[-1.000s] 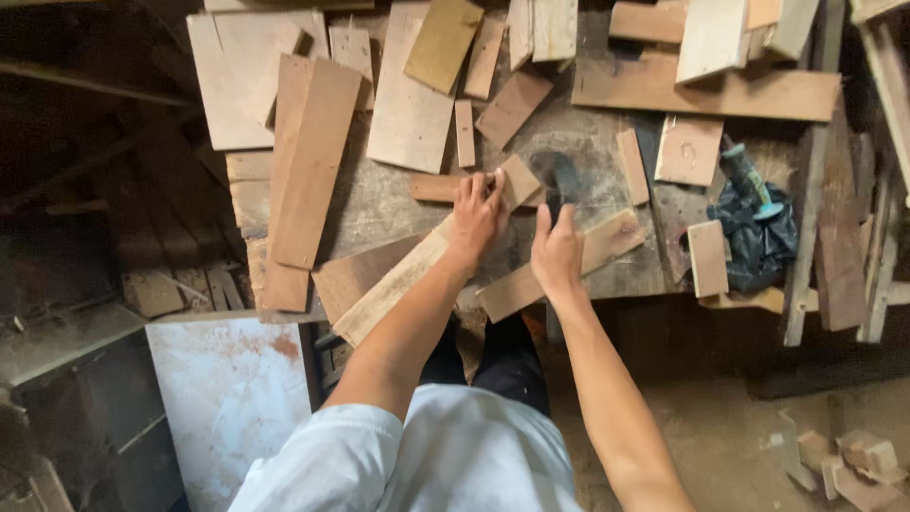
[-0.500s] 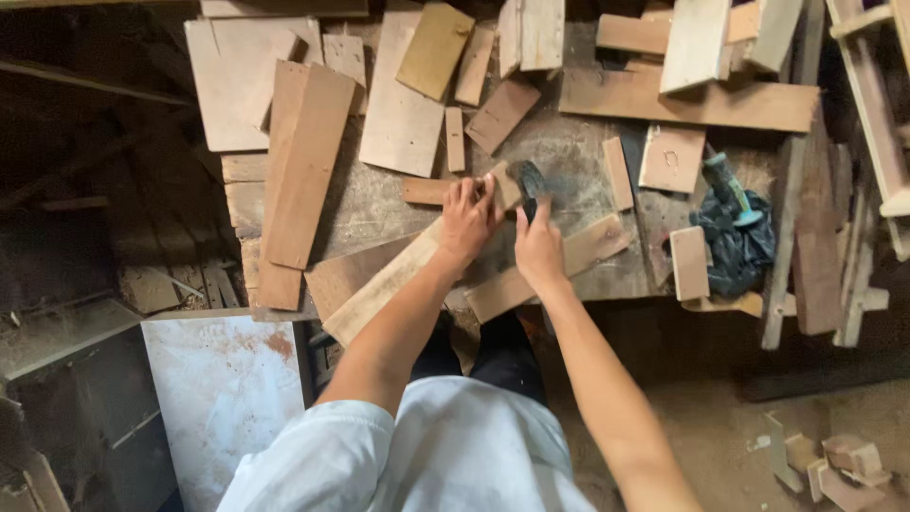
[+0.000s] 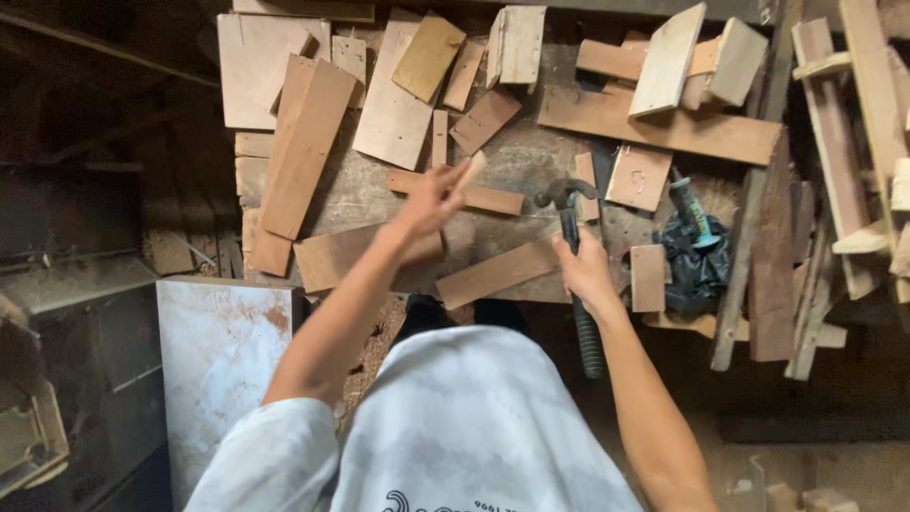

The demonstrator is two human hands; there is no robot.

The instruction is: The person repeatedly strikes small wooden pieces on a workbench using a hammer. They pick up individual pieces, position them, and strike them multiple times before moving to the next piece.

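My left hand (image 3: 428, 204) is raised over the workbench (image 3: 517, 156) and closed on a small pale wood piece (image 3: 470, 171) that sticks out past the fingers. My right hand (image 3: 585, 272) grips the dark handle of a claw hammer (image 3: 566, 197). The hammer's head is up above the bench and its handle end points back toward me. Below both hands lie two long planks (image 3: 498, 272), side by side near the bench's front edge. A thin strip (image 3: 483, 197) lies just beyond my left hand.
Several boards and offcuts cover the bench, including a long brown board (image 3: 305, 152) at the left. A black bag (image 3: 690, 261) with a teal-handled tool (image 3: 690, 210) sits at the right. A wooden frame (image 3: 853, 142) stands far right, a stained white panel (image 3: 223, 351) lower left.
Both hands have lifted off the planks. My right hand has drawn back toward me and raised the hammer. My left hand has come up with the small wood piece.
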